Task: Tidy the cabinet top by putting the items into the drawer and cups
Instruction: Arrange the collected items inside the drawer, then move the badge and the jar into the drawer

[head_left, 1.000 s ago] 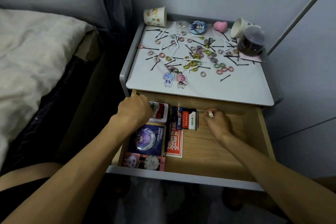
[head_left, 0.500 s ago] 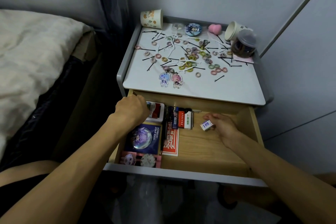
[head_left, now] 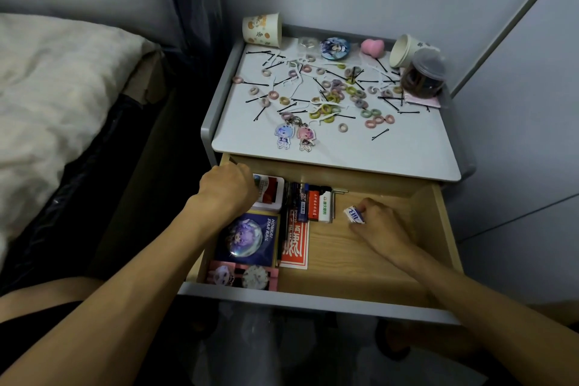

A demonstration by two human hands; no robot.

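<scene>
- Pinching a small white packet [head_left: 354,215] between the fingertips [head_left: 368,204] and thumb of the right hand [head_left: 380,227], low inside the open drawer [head_left: 360,260]; held so lightly, it seems, in order to set it down in line rather than drop it.
- Packet poking out to the left of those fingers, tilted, blue print facing up, near the row of small boxes [head_left: 313,202] and over bare wood.
- Left hand [head_left: 230,191] curled at the drawer's back left corner, over a red and white box [head_left: 270,194]; fingers tucked out of sight, so no telling whether gripping the box, the drawer edge or nothing. Likely parked there to keep that side's stack in place.
- Drawer pulled well out: cards and boxes packed along the left, right half bare, so room for the packet and more.
- Left to clear from the cabinet top [head_left: 407,157]: scattered hair ties [head_left: 343,127], hairpins [head_left: 380,134], two keychains [head_left: 294,136], a round badge [head_left: 334,47], a pink heart [head_left: 372,46].
- For the small bits: one paper cup [head_left: 261,30] at the back left, another cup [head_left: 404,50] on its side at the back right, touching a lidded jar [head_left: 423,75].
</scene>
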